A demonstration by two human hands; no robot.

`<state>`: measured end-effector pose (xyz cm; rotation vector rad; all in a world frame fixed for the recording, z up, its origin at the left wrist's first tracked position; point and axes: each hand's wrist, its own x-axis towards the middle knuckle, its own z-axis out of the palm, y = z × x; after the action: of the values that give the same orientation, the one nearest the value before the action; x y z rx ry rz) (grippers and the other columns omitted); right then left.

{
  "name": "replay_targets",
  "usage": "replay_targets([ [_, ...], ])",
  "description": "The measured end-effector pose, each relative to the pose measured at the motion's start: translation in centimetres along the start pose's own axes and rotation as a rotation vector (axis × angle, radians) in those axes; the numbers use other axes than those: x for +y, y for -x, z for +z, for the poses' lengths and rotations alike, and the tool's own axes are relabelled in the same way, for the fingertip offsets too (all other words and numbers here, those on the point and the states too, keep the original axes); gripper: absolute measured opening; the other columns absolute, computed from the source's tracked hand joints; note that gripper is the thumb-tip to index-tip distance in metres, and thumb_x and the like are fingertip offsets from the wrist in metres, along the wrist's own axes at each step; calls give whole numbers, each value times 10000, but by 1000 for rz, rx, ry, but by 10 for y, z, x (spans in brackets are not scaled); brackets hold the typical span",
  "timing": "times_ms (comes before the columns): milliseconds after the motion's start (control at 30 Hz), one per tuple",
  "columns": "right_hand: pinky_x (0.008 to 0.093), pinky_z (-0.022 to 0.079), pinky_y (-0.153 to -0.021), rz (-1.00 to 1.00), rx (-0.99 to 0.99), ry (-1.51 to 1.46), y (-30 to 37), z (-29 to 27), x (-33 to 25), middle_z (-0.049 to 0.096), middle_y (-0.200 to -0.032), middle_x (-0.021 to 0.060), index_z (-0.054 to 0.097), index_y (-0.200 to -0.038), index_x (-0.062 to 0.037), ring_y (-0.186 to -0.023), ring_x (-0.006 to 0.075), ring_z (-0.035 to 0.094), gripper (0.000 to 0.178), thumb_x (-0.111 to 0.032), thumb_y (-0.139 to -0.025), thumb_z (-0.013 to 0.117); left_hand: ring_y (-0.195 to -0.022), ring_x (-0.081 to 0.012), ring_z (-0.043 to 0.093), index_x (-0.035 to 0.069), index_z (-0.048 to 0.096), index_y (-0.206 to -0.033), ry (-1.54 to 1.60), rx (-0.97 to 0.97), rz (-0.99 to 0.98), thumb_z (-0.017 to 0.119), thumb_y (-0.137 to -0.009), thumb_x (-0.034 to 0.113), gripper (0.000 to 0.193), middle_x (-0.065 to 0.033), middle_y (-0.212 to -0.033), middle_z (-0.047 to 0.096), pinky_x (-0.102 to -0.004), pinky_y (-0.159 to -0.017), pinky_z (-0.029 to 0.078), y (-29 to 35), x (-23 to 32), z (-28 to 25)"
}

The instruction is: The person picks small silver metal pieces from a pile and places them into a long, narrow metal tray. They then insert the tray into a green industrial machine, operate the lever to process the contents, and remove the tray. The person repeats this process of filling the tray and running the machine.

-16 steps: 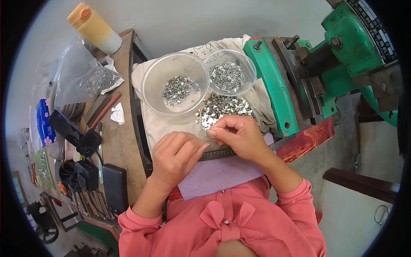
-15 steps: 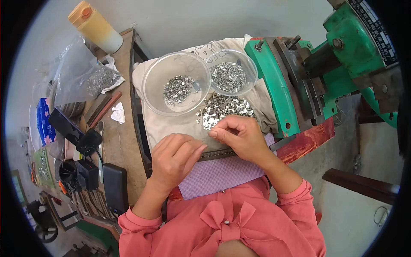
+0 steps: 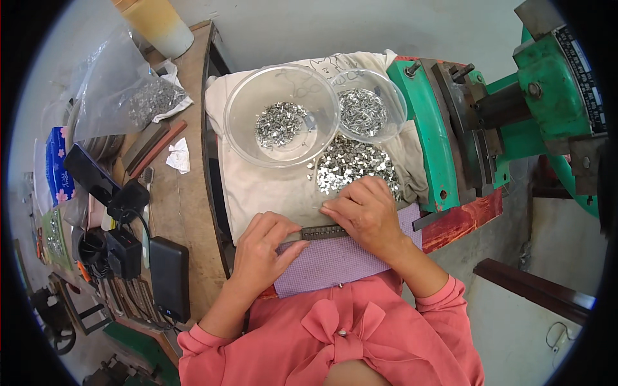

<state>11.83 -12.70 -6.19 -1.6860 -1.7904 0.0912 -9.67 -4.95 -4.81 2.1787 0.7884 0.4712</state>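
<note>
Strip point(image 3: 323, 232): dark, slotted, along the far edge of the purple mat point(image 3: 335, 265).
Left hand point(image 3: 259, 249): fingers closed on the strip's left end.
Right hand point(image 3: 373, 217): over the strip's right part, fingers bunched; cannot tell whether they grasp anything.
Pile point(image 3: 353, 168): shiny metal bits, just beyond the right hand.
Tubs point(image 3: 242, 116): two, clear, farther; metal pieces inside.

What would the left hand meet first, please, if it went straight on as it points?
Past the dark slotted strip at its fingertips, the left hand would probably meet the right hand, though depth is unclear.
</note>
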Motion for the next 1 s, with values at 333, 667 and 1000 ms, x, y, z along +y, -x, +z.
replay_targets([
  [333, 430, 347, -945, 122, -12, -25, -1, -4, -3, 631, -857, -30, 752, -791, -140, -970, 224, 560, 115, -219, -754, 827, -888, -309, 620, 41, 685, -926, 9, -14, -2, 857, -673, 82, 309, -103, -929, 640, -392, -758, 503, -2, -4, 1],
  [667, 410, 265, -1016, 299, -203, -177, -7, -2, -20, 647, -925, -70, 806, -809, -170, -1080, 193, 492, 110, -270, -772, 833, -874, -283, 624, 38, 687, -922, 10, -20, -8, 874, -678, 123, 318, -102, -942, 610, -373, -728, 510, -3, -7, 1],
  [1000, 449, 224, -1039, 303, -294, -199, -10, -1, -22, 645, -964, -53, 811, -810, -153, -1131, 237, 462, 157, -305, -772, 824, -873, -291, 618, 45, 682, -917, -11, -14, -9, 876, -684, 151, 321, -98, -949, 602, -384, -723, 507, -2, -8, 2],
])
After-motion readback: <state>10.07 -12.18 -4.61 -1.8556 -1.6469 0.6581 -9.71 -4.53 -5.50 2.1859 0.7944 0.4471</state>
